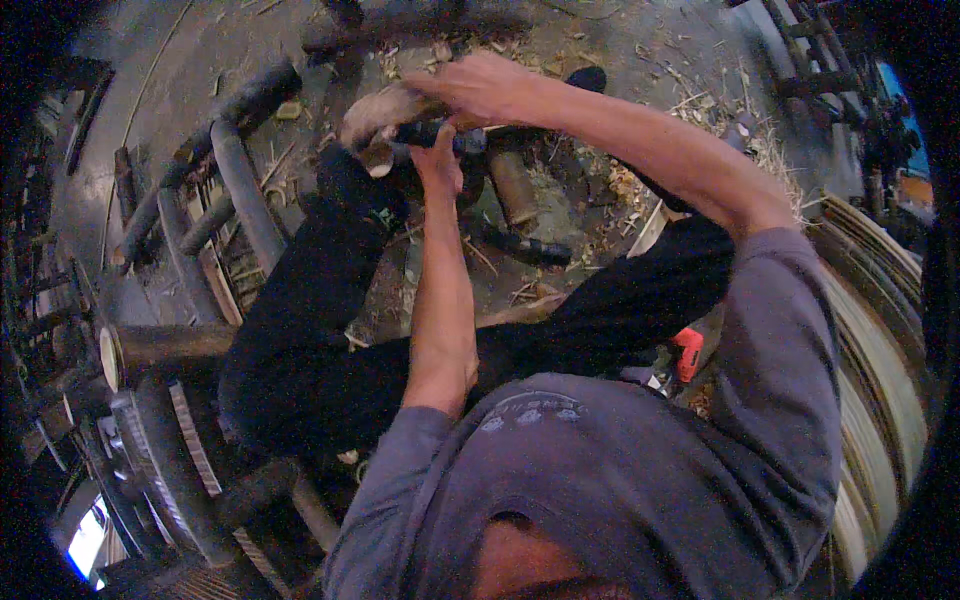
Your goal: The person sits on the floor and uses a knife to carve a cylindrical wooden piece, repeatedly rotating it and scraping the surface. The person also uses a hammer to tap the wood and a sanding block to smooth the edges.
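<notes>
Left hand (pixel 438 168) wrapped round a dark cylindrical piece (pixel 418 132) over the littered floor (pixel 225 50), near the left leg (pixel 310 285) — presumably to steady it — right hand (pixel 485 88) just beyond, beside a blurred tan object (pixel 378 112), grip too smeared to tell.

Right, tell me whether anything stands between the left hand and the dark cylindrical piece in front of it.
Nothing visible does: the left hand is right at the dark cylindrical piece. The blurred right hand is on the piece's far side, not in between.
</notes>
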Action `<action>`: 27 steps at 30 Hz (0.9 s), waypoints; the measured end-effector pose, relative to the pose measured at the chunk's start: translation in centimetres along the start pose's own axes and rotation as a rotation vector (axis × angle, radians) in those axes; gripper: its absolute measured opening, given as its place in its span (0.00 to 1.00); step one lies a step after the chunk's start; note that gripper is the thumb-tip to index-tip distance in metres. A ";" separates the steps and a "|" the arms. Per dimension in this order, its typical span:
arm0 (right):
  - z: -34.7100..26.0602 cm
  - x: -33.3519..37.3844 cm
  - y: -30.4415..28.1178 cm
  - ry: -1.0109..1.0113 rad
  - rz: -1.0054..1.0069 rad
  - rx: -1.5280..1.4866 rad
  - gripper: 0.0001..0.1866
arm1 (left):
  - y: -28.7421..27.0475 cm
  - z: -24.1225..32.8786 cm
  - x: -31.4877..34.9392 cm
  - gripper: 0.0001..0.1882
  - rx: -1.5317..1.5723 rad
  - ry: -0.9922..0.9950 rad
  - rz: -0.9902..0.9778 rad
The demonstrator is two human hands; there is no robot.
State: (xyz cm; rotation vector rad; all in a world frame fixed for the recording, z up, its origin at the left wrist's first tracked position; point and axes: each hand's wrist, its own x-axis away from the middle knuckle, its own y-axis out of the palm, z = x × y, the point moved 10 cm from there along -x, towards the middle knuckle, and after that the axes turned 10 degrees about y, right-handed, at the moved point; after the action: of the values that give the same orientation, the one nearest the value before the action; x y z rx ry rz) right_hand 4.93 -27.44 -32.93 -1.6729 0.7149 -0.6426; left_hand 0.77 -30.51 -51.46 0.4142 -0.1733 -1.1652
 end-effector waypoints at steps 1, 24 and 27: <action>-0.5 -1.1 -0.6 0.040 -0.087 0.008 0.35 | 0.2 0.1 -0.9 0.22 -0.073 0.056 -0.074; 3.7 2.9 2.7 0.246 -0.154 -0.054 0.40 | -1.5 -9.7 2.0 0.19 0.669 -0.590 0.024; 5.6 7.3 -1.8 0.461 0.036 -0.214 0.38 | 0.3 -4.8 4.9 0.23 -0.043 -0.354 0.460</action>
State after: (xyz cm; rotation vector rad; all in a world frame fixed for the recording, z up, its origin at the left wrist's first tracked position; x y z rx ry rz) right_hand 14.13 -28.93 -31.95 -1.7164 1.1729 -0.9686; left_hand 4.54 -33.80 -56.13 0.1138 -0.5224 -0.7762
